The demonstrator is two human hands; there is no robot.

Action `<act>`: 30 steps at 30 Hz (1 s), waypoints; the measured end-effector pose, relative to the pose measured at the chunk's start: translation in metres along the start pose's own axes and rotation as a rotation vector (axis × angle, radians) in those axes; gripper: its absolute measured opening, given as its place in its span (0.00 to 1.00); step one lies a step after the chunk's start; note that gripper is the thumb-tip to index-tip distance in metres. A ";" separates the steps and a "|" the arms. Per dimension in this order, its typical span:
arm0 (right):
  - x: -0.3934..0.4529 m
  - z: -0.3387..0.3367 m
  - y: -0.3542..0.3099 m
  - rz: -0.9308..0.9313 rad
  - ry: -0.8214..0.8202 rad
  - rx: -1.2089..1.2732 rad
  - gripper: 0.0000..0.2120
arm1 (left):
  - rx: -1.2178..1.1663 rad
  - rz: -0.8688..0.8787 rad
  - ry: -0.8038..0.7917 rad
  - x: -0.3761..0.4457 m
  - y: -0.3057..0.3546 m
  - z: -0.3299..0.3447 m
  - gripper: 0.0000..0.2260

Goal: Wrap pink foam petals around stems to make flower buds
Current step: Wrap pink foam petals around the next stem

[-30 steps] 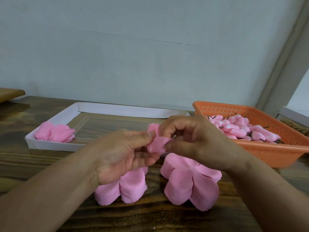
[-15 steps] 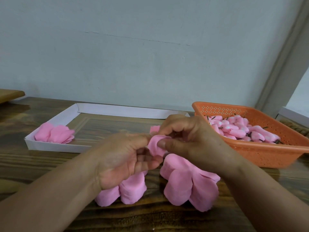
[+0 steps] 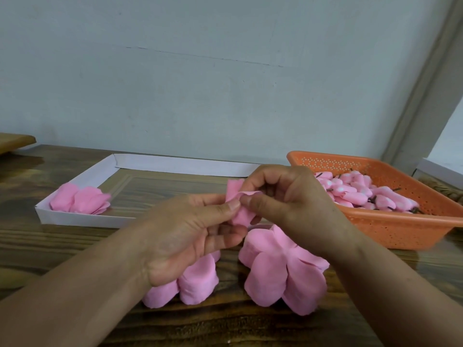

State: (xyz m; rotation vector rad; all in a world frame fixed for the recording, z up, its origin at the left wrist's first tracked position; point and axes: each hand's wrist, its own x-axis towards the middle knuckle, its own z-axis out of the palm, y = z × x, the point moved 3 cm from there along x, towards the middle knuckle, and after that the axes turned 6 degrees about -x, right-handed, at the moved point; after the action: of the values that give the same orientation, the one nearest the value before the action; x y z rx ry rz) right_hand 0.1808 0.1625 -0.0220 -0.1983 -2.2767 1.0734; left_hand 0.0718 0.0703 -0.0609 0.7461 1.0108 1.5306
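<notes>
There are no words, numbers, labels or signs to read on anything here.

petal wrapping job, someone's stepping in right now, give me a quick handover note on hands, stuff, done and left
Left hand: thumb and fingers pinch the pink petal being wrapped; the stem is hidden inside the grip.
Right hand: fingers curled on the same petal, folding its top edge over.
Loose petals: two stacks on the table, one under the left hand, one under the right wrist.
Orange basket on the right holds many small pink stemmed pieces. White tray on the left holds a few pink pieces in its near corner.
Done: this wrap is started.
Left: finish this bud, then carry on through both stacks.
</notes>
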 end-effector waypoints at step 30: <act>-0.003 -0.019 -0.013 -0.073 -0.222 -0.255 0.09 | -0.053 -0.088 -0.087 -0.001 -0.001 -0.002 0.09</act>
State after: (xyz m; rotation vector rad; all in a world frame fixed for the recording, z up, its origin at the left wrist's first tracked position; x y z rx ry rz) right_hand 0.1963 0.1654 -0.0045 -0.1010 -2.5984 0.7994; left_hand 0.0711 0.0687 -0.0624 0.7166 0.9233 1.4317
